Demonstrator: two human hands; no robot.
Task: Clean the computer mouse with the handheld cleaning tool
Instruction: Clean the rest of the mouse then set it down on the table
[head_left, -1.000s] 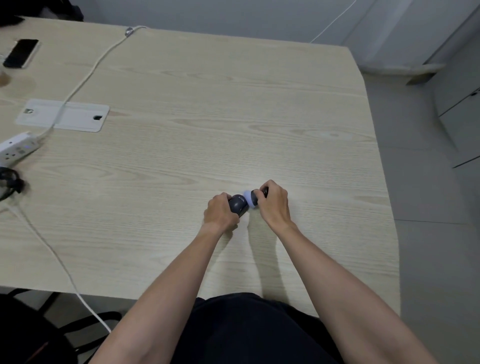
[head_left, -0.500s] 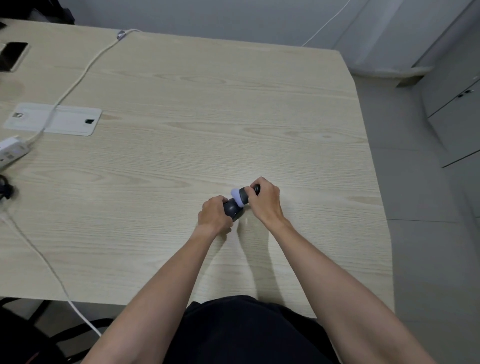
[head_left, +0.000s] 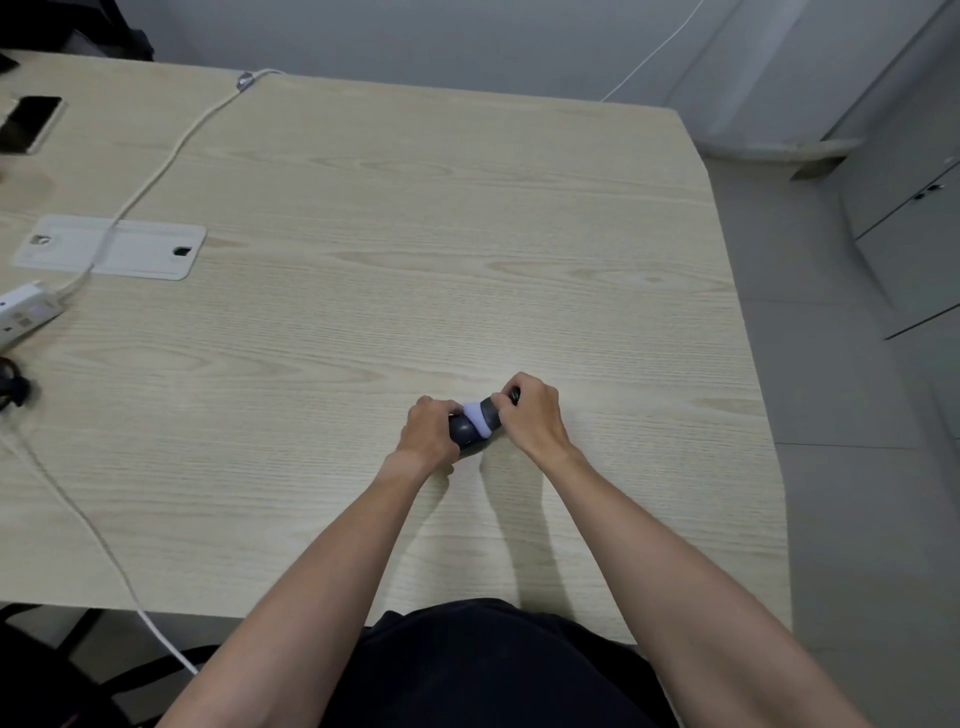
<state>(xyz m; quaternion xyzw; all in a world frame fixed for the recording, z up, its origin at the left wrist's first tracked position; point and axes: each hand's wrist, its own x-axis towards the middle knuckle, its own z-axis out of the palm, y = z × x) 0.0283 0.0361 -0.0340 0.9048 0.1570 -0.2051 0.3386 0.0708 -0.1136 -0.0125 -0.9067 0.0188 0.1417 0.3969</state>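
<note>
Just below the centre of the frame, the dark computer mouse (head_left: 464, 430) is being held steady on the desk (head_left: 415, 234) by the left hand (head_left: 430, 435), whose fingers are curled round it. The handheld cleaning tool (head_left: 485, 414), dark-bodied with a pale head, is being gripped by the right hand (head_left: 532, 415) and its head is being pressed against the mouse's upper side. For this step to be done well, the mouse should probably be kept pinned while the head is being worked across the shell and into the seams with light, even pressure. At the left of the frame a power strip (head_left: 26, 312), a white cable (head_left: 156, 171), a cable cover plate (head_left: 111, 247) and a phone (head_left: 28, 122) are lying well apart from the hands; nothing is standing in the way.
</note>
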